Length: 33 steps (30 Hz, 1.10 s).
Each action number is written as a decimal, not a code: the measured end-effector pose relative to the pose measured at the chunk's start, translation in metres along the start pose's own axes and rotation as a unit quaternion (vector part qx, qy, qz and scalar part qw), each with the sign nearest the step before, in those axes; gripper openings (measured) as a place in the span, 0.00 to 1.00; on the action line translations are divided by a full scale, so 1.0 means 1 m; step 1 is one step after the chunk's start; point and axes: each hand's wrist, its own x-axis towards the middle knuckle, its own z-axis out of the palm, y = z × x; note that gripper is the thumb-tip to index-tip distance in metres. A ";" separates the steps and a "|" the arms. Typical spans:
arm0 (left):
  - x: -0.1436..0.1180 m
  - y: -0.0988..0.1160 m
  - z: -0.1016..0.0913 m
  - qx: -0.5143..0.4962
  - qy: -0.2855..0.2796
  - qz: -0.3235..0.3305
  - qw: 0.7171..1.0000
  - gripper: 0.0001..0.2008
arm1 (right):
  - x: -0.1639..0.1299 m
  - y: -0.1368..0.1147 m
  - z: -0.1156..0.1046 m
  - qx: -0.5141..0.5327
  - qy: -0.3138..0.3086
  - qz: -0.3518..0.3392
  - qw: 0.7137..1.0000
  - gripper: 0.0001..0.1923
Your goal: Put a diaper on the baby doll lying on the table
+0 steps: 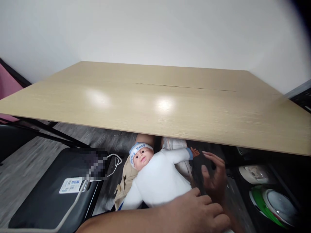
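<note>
A baby doll (160,181) in a white outfit lies face up across my lap. Its blue and white cap (137,149) reads "Happy Baby". My left hand (204,210) reaches over the doll's lower body, its fingers curled downward; whatever is under them is hidden. Just beyond the doll's small outstretched hand, my right hand (215,171) is raised with thumb and fingers apart, slightly blurred and holding nothing visible. A white padded piece with faint print (175,142), like a diaper, lies on my leg behind the doll's arm.
A pale wooden table (145,103) spans the view above my lap. At left stands a black seat (43,194) with a label card (70,185) and a white cable (73,205). Low on the right are a green-rimmed round container (261,202) and a white object (254,174).
</note>
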 end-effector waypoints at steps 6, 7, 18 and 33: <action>-0.002 0.002 -0.010 0.004 -0.006 0.017 1.000 0.06 | 0.055 -0.047 0.005 -0.025 -0.194 -0.262 0.945 0.31; -0.003 0.002 -0.012 0.005 -0.009 0.017 1.000 0.06 | 0.063 -0.052 0.008 -0.039 -0.225 -0.259 0.938 0.31; -0.008 0.012 -0.013 0.046 -0.022 0.016 0.999 0.05 | 0.085 -0.095 0.026 -0.144 -0.340 -0.266 0.890 0.21; -0.019 0.017 0.013 0.033 0.050 0.079 0.995 0.10 | 0.070 -0.111 0.004 -0.112 -0.271 -0.308 0.905 0.23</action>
